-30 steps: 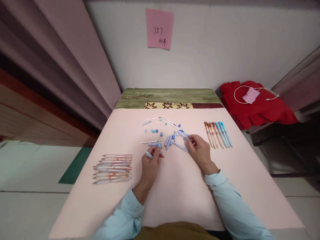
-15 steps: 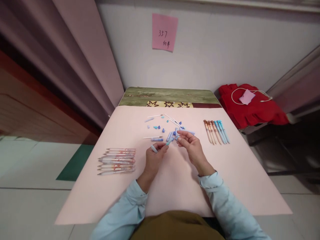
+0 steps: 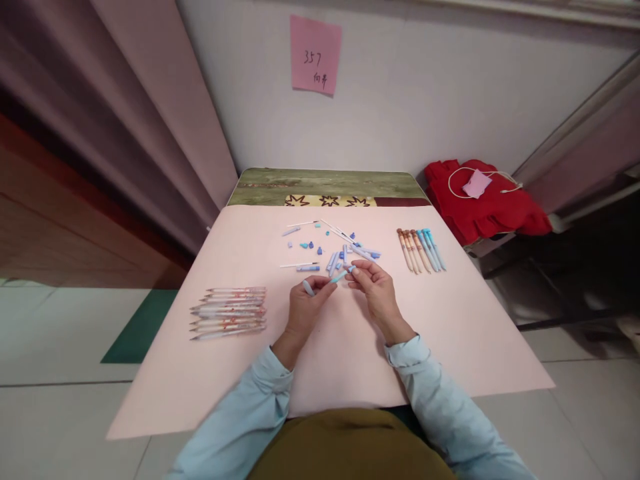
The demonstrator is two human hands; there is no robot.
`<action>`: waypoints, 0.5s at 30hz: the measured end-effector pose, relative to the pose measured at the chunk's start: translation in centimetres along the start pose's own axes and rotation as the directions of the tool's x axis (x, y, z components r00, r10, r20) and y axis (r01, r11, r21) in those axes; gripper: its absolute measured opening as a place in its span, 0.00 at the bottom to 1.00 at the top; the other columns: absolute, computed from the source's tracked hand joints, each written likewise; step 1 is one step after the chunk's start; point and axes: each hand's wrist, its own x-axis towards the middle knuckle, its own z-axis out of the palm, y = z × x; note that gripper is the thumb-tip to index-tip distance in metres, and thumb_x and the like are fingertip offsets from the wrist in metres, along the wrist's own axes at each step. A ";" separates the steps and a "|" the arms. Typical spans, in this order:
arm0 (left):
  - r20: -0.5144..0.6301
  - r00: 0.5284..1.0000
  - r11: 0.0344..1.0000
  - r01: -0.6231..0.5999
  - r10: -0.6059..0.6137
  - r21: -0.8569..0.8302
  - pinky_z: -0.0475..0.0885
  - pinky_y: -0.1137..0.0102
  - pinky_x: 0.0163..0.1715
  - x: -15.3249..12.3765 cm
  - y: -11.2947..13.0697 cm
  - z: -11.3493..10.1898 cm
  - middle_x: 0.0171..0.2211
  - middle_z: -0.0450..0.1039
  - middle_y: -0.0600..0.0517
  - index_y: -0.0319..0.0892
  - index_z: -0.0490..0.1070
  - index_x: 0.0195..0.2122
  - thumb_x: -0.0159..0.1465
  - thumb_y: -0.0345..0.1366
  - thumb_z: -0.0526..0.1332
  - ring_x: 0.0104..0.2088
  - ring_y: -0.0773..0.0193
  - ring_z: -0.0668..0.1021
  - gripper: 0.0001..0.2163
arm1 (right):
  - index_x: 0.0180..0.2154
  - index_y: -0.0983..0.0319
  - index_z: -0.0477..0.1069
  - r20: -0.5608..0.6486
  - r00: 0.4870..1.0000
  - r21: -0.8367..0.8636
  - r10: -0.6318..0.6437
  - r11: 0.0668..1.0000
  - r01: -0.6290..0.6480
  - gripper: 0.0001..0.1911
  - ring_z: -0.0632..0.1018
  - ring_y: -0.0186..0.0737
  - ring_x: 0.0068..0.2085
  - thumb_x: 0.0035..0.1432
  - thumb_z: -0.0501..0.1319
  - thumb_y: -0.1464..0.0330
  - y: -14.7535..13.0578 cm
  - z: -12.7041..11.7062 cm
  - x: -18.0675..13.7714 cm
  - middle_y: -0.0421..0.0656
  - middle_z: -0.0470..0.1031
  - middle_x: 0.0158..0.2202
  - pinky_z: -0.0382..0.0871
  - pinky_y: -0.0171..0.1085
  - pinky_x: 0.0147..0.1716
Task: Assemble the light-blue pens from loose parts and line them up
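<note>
My left hand [image 3: 304, 308] is closed on a light blue pen barrel [image 3: 339, 276], which slants up to the right over the table. A second pale blue tube [image 3: 309, 288] sticks out between the fingers of that hand. At the barrel's far end, my right hand [image 3: 379, 291] pinches a small blue pen part [image 3: 351, 269], partly hidden by the fingers. The part and barrel meet or nearly touch; I cannot tell which. Just beyond the hands lie loose lilac barrels [image 3: 332, 261], dark blue caps [image 3: 319, 251] and white refills [image 3: 299, 265].
A row of printed pens [image 3: 227, 312] lies at the left. Brown-topped pens [image 3: 413, 252] and blue-topped pens [image 3: 433, 250] lie side by side at the right. The pink-covered table [image 3: 450, 353] stands against a wall; a red cloth [image 3: 460, 207] covers something beyond its right corner.
My right hand has brought the small blue part in to the tip of the barrel, its fingers curling closer. My left hand keeps its hold. The camera view has shifted slightly.
</note>
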 end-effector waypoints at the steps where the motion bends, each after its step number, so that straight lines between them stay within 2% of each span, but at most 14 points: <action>1: 0.007 1.000 1.000 -0.008 0.008 0.009 0.67 0.72 0.29 0.0 -0.1 0.0 0.26 0.76 0.53 0.41 0.79 0.31 0.52 0.39 0.72 0.26 0.67 0.72 0.09 | 0.39 0.60 0.76 0.008 1.000 -0.001 -0.006 1.000 0.006 0.18 0.80 0.36 0.33 0.46 0.73 0.60 0.0 0.0 -0.1 0.41 0.81 0.32 0.75 0.35 0.33; 9: 0.033 0.999 1.000 -0.015 0.015 0.012 0.69 0.71 0.31 0.0 -0.2 -0.1 0.27 0.77 0.52 0.40 0.79 0.31 0.52 0.39 0.71 0.27 0.66 0.74 0.09 | 0.41 0.59 0.77 0.076 0.996 -0.061 -0.055 0.996 0.059 0.19 0.79 0.36 0.32 0.47 0.72 0.59 -0.1 0.2 -0.6 0.40 0.80 0.30 0.73 0.36 0.34; 15: 0.062 0.998 1.000 -0.005 0.004 0.015 0.69 0.71 0.32 0.0 -0.2 -0.1 0.27 0.77 0.52 0.41 0.79 0.32 0.53 0.40 0.71 0.28 0.65 0.74 0.09 | 0.37 0.60 0.77 0.080 0.997 -0.042 0.018 0.999 -0.015 0.18 0.78 0.36 0.30 0.46 0.73 0.58 0.1 0.0 -0.4 0.41 0.79 0.29 0.73 0.36 0.32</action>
